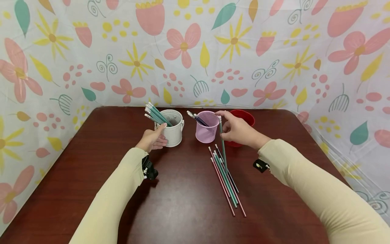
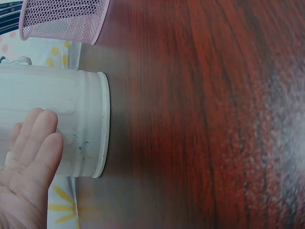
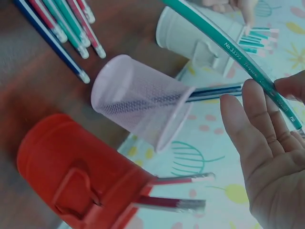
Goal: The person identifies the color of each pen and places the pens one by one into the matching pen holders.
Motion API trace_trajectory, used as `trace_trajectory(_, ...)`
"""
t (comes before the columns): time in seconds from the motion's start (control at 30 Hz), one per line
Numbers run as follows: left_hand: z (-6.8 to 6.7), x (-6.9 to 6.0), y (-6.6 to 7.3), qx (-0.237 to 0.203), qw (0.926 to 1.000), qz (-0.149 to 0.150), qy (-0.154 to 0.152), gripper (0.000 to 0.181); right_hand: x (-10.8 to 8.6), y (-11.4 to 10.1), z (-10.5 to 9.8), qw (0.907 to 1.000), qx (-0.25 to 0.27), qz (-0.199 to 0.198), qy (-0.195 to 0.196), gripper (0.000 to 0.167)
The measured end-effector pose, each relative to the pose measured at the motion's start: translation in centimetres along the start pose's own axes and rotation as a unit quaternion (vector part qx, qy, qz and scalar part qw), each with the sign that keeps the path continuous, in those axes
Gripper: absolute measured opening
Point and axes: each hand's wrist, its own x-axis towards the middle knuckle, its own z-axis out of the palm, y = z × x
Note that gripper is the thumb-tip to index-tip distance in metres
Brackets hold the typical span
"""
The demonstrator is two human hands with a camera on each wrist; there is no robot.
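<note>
Between thumb and fingers, my right hand (image 1: 240,131) pinches a green pencil (image 3: 233,50) near its eraser end. The pencil hangs steeply over the table, its lower end above a loose pile. My left hand (image 1: 152,138) rests against the side of a white bucket (image 1: 175,136), fingers fairly straight, thumb up by the rim. Several green pencils (image 1: 155,113) lean out of that bucket. Beside it stands a purple mesh cup (image 1: 204,135) holding dark blue pencils (image 3: 214,91). A red bucket (image 3: 86,162), partly behind my right hand in the head view, holds red pencils (image 3: 174,202).
Loose red, green and dark pencils (image 1: 226,183) lie in a pile on the brown table (image 1: 176,210), in front of the cups. A flowered cloth (image 1: 195,51) hangs behind the table's far edge and along its sides.
</note>
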Motion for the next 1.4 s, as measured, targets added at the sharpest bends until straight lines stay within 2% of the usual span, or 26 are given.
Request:
trace_trajectory(0.13,-0.3,0.1,0.0,0.004,1.0000,-0.005,0.005,0.064,0.7,-0.8,-0.7,0.9998,-0.008,-0.004,0.015,0.052)
trace_trajectory(0.3,-0.6,0.2,-0.2,0.000,0.9998,-0.015,0.009,0.060,2.1,-2.2,-1.2,0.9993,0.028,-0.011,0.021,0.041)
trace_trajectory(0.43,-0.7,0.1,-0.2,-0.003,0.9999,-0.009,0.012,0.059,3.3,-3.0,-1.5,0.9978,0.054,-0.018,0.035,0.039)
trace_trajectory(0.7,-0.7,0.1,0.0,-0.009,0.9999,-0.002,0.014,0.059,4.7,-4.8,-1.2,0.9946,0.047,-0.042,0.082,0.037)
trace_trajectory(0.83,-0.7,0.0,0.0,-0.011,0.9998,-0.004,0.019,0.059,5.4,-5.6,-0.6,0.9882,0.050,-0.066,0.129,0.040)
trace_trajectory(0.97,-0.5,0.1,-0.3,-0.015,0.9997,-0.004,0.020,0.062,6.4,-6.3,-0.1,0.9781,0.073,-0.093,0.171,0.039)
trace_trajectory(1.23,0.1,0.3,-0.2,-0.025,0.9993,0.001,0.026,0.059,8.5,-8.4,-0.3,0.9667,0.106,-0.114,0.203,0.038)
trace_trajectory(1.4,0.4,0.3,-0.1,-0.018,0.9993,-0.001,0.034,0.059,9.7,-9.1,0.6,0.9584,0.127,-0.131,0.220,0.034)
